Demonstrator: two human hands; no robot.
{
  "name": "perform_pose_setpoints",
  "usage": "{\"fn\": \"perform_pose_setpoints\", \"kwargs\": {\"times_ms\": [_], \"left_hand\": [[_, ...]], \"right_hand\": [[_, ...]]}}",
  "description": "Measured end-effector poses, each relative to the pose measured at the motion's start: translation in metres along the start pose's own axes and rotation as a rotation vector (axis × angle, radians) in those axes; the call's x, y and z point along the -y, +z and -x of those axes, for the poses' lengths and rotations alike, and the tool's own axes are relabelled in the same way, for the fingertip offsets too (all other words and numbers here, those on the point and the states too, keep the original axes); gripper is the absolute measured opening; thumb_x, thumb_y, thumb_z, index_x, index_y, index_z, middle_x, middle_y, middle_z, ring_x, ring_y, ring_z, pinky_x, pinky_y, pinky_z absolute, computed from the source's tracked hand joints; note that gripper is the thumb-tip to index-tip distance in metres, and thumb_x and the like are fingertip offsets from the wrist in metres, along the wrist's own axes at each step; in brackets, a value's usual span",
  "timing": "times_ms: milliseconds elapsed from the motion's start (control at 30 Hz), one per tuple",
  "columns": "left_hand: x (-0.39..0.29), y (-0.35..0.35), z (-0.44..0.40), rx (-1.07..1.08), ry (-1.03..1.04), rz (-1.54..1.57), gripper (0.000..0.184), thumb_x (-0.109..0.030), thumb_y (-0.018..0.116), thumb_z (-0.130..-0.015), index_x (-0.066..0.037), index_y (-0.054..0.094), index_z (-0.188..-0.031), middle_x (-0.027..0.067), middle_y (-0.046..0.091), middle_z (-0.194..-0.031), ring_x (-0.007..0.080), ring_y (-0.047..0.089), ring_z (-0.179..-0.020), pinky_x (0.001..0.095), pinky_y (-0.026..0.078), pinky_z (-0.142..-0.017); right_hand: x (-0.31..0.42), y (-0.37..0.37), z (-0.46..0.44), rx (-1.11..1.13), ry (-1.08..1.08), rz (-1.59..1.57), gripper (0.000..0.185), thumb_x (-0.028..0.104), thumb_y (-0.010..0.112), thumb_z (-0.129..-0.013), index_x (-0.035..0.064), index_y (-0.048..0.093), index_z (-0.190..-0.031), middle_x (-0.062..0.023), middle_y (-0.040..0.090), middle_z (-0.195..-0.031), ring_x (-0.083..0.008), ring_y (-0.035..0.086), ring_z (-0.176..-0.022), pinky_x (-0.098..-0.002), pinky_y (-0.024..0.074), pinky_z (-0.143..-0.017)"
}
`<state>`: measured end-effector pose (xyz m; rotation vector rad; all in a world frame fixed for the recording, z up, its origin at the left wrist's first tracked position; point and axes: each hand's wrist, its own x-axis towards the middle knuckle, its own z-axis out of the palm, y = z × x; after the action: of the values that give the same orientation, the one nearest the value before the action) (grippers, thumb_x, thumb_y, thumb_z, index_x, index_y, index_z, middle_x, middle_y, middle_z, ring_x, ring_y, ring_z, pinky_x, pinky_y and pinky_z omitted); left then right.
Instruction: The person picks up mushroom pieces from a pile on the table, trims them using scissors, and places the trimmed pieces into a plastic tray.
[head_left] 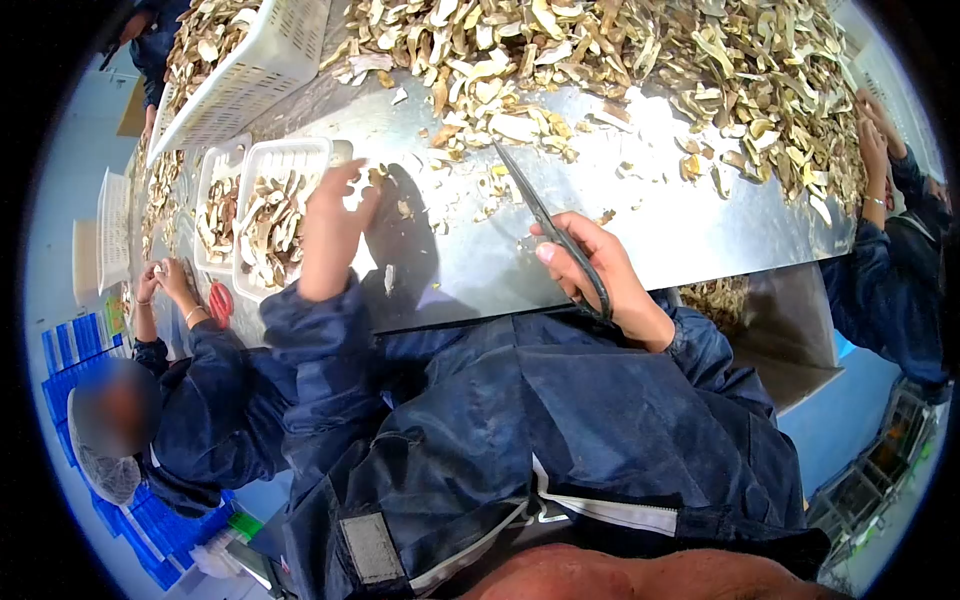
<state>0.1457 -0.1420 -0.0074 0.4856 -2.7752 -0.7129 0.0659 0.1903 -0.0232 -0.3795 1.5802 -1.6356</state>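
My right hand (pixel 600 265) is closed round the handles of black scissors (pixel 540 212), whose blades point up and to the left over the metal table (pixel 470 255). Beside a white tray of sliced dried mushrooms (pixel 272 225), my left hand (pixel 340 210) is raised, blurred, with its fingers apart and nothing visible between them. A second small tray (pixel 217 210) of slices stands just left of it. A large heap of dried mushroom slices (pixel 600 50) covers the far side of the table, and loose bits lie between it and my hands.
A large white basket (pixel 235 85) of slices stands at the upper left. Red scissors (pixel 220 303) lie near a co-worker's hands (pixel 168 280) at the left. Another person's hands (pixel 874 140) are at the heap's right edge. Below the table's edge is an open box (pixel 785 330).
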Motion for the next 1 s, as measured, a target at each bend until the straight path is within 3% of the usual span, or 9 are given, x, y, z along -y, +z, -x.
{"fn": "perform_pose_setpoints", "kwargs": {"times_ms": [33, 100, 200, 300, 333, 433, 767, 1000], "left_hand": [[-0.009, 0.007, 0.000, 0.005, 0.143, -0.182, 0.031, -0.007, 0.066, -0.090, -0.002, 0.066, -0.120, 0.0185, 0.067, -0.113, 0.0298, 0.066, -0.098, 0.0358, 0.052, -0.083], [-0.006, 0.020, -0.004, -0.076, 0.103, -0.238, 0.030, -0.005, 0.062, -0.091, -0.002, 0.066, -0.120, 0.0189, 0.068, -0.108, 0.0344, 0.066, -0.091, 0.0386, 0.052, -0.081], [0.000, 0.022, -0.002, -0.143, 0.023, 0.068, 0.028, -0.006, 0.059, -0.093, 0.001, 0.066, -0.119, 0.0149, 0.070, -0.095, 0.0264, 0.065, -0.081, 0.0344, 0.051, -0.074], [-0.005, 0.015, 0.003, 0.035, -0.441, 0.665, 0.025, -0.006, 0.058, -0.095, 0.006, 0.066, -0.117, 0.0101, 0.070, -0.090, 0.0151, 0.063, -0.075, 0.0259, 0.048, -0.066], [-0.005, 0.016, 0.005, 0.063, -0.472, 0.857, 0.022, -0.006, 0.057, -0.096, 0.007, 0.066, -0.112, 0.0065, 0.068, -0.088, 0.0075, 0.060, -0.073, 0.0192, 0.044, -0.062], [-0.008, 0.010, 0.008, 0.108, -0.645, 1.111, 0.019, -0.007, 0.058, -0.096, 0.005, 0.065, -0.109, 0.0072, 0.068, -0.087, 0.0096, 0.060, -0.072, 0.0210, 0.046, -0.061], [-0.017, 0.012, 0.007, 0.225, -0.634, 1.263, 0.016, -0.013, 0.058, -0.099, 0.001, 0.064, -0.105, 0.0092, 0.067, -0.088, 0.0142, 0.061, -0.073, 0.0264, 0.050, -0.063], [-0.031, 0.017, 0.013, 0.234, -0.564, 1.322, 0.014, -0.012, 0.060, -0.098, -0.002, 0.061, -0.109, 0.0084, 0.067, -0.094, 0.0144, 0.064, -0.082, 0.0258, 0.055, -0.070]], "right_hand": [[0.000, 0.001, 0.001, -0.004, 0.002, 0.001, 0.031, 0.025, 0.063, -0.099, 0.0026, 0.061, -0.120, 0.0039, 0.049, -0.069, -0.0036, 0.044, -0.055, -0.0209, 0.0357, -0.051], [-0.001, -0.001, 0.001, -0.008, -0.010, 0.005, 0.031, 0.025, 0.063, -0.099, 0.0022, 0.061, -0.121, 0.0041, 0.049, -0.069, -0.0035, 0.044, -0.055, -0.0208, 0.0356, -0.051], [-0.005, -0.003, 0.001, 0.005, -0.022, -0.002, 0.031, 0.024, 0.063, -0.099, 0.0019, 0.060, -0.121, 0.0046, 0.048, -0.068, -0.0034, 0.044, -0.055, -0.0205, 0.0353, -0.052], [0.000, -0.001, -0.001, 0.021, -0.003, -0.019, 0.031, 0.023, 0.063, -0.099, 0.0020, 0.060, -0.122, 0.0048, 0.048, -0.068, -0.0034, 0.043, -0.055, -0.0203, 0.0353, -0.052], [0.000, 0.000, -0.001, 0.022, -0.001, -0.017, 0.031, 0.023, 0.063, -0.099, 0.0021, 0.060, -0.122, 0.0049, 0.048, -0.068, -0.0034, 0.044, -0.055, -0.0202, 0.0355, -0.052], [-0.003, -0.003, -0.002, 0.026, -0.016, 0.001, 0.031, 0.024, 0.063, -0.099, 0.0024, 0.060, -0.121, 0.0050, 0.048, -0.069, -0.0034, 0.044, -0.055, -0.0201, 0.0362, -0.052], [-0.006, -0.005, -0.001, 0.026, -0.030, 0.006, 0.032, 0.026, 0.064, -0.099, 0.0027, 0.061, -0.121, 0.0050, 0.049, -0.069, -0.0034, 0.045, -0.055, -0.0201, 0.0370, -0.051], [-0.005, -0.005, -0.001, 0.038, -0.031, 0.003, 0.033, 0.027, 0.065, -0.099, 0.0033, 0.061, -0.122, 0.0053, 0.049, -0.069, -0.0035, 0.045, -0.055, -0.0203, 0.0359, -0.051]]}}
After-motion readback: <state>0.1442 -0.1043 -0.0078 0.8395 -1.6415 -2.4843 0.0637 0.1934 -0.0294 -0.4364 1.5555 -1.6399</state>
